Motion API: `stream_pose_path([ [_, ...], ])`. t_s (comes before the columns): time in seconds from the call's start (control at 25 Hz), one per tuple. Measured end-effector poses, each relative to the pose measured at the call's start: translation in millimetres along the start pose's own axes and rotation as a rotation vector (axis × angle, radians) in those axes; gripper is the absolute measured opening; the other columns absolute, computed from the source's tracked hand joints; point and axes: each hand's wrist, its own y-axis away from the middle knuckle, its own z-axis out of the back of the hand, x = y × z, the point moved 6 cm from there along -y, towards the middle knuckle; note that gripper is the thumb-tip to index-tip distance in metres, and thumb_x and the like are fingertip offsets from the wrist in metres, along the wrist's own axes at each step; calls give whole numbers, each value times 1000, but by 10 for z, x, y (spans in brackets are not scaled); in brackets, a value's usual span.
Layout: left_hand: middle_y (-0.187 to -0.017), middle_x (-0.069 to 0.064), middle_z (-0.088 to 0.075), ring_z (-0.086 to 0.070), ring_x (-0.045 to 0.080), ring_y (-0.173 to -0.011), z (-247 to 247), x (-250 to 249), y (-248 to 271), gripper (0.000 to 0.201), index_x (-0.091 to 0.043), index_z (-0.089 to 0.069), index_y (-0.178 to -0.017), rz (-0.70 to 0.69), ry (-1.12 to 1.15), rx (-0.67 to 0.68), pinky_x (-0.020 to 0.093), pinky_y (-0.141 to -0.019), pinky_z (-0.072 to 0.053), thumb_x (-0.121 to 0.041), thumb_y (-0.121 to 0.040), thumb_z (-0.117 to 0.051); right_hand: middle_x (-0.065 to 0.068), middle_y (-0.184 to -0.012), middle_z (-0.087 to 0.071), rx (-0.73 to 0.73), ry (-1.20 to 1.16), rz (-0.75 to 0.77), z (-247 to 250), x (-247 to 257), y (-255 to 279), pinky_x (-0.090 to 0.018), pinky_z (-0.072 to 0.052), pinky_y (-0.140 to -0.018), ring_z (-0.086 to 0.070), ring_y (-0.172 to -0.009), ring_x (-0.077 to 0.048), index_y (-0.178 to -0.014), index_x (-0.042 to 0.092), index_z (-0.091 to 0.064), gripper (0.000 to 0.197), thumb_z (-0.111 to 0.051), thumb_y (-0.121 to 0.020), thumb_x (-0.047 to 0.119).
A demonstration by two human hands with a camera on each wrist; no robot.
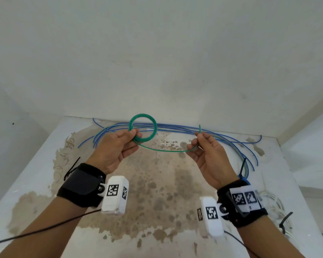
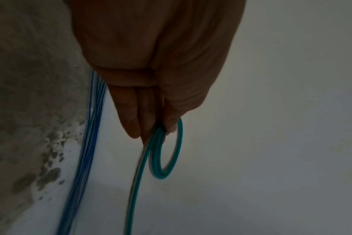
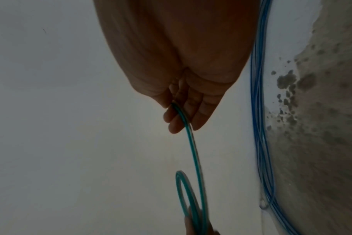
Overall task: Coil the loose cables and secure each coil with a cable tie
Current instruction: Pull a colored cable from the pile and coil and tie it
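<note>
Coiling step: left hand [image 1: 117, 146] grips green coil [image 1: 143, 128] mid-frame; right hand [image 1: 205, 153] pinches its tail [image 1: 168, 150], to wrap on next.

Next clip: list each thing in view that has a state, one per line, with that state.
Green cable: mostly coiled, untied, short tail left.
Left hand: pinches the coil.
Right hand: pinches the green tail near its end.
Blue cables: loose, uncoiled on the table.
Black ties: lying loose by the left wrist.
Blue coil: tied, mostly hidden behind the right wrist.
White coil: tied, at the right edge.
</note>
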Motion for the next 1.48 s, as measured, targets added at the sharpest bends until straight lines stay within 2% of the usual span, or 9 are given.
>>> stream_pose_path([
  [0.2,-100,1,-78,-74,8,-89,-117,15,159,20,-15,-73,-108,26,-277,135,20,-73,-59,-24,-93,-62,2,-85,-66,-25,129,18,-1,144,-286,-24,-58,-69,-66,-71,-10,-110,14,-68,16,-53,-104,18],
  [0.44,-101,2,-78,-74,10,-92,-240,31,278,19,-18,-73,-108,67,-445,242,21,-74,-58,-25,-95,-63,0,-88,-64,15,252,36,-112,151,-356,-23,-57,-67,-65,-73,-11,-111,14,-71,18,-56,-103,18],
  [0.64,-97,1,-79,-74,11,-93,-353,57,318,18,-18,-74,-109,110,-667,392,23,-80,-57,-26,-96,-64,-3,-88,-72,124,419,19,-282,94,-253,-24,-58,-69,-70,-75,-11,-107,14,-71,11,-63,-99,13],
  [0.76,-96,0,-79,-74,9,-89,-403,69,311,19,-17,-75,-108,144,-769,474,24,-82,-55,-27,-95,-66,-4,-88,-78,218,619,48,-408,48,-142,-25,-59,-74,-73,-81,-12,-102,15,-74,8,-70,-95,14],
  [0.88,-96,0,-78,-71,6,-88,-418,48,291,18,-18,-77,-106,152,-860,539,27,-87,-55,-28,-95,-67,-7,-94,-79,312,756,10,-465,-58,-43,-29,-61,-71,-76,-86,-17,-103,11,-76,11,-72,-94,15],
  [1.0,-96,0,-78,-68,6,-88,-399,31,256,17,-18,-77,-102,123,-932,563,28,-91,-55,-29,-94,-68,-11,-98,-78,346,769,-66,-448,-138,10,-30,-61,-70,-77,-86,-23,-104,7,-76,13,-71,-94,15],
  [1.08,-95,5,-78,-69,11,-90,-391,41,231,19,-14,-74,-108,108,-873,554,31,-92,-54,-25,-94,-68,-12,-94,-77,352,785,-94,-423,-151,13,-32,-61,-72,-77,-85,-23,-103,7,-76,12,-70,-95,15],
  [1.24,-91,9,-78,-72,15,-88,-356,57,217,19,-7,-66,-111,63,-748,471,22,-76,-55,-16,-95,-67,-9,-89,-77,364,788,-135,-380,-181,24,-39,-62,-81,-77,-86,-23,-101,10,-76,11,-70,-95,16],
  [1.48,-91,10,-78,-75,18,-85,-315,133,258,17,-6,-74,-104,153,-762,457,25,-77,-60,-19,-94,-69,-7,-87,-75,378,822,-129,-365,-250,60,-33,-62,-77,-77,-85,-21,-102,10,-76,11,-69,-96,16],
])
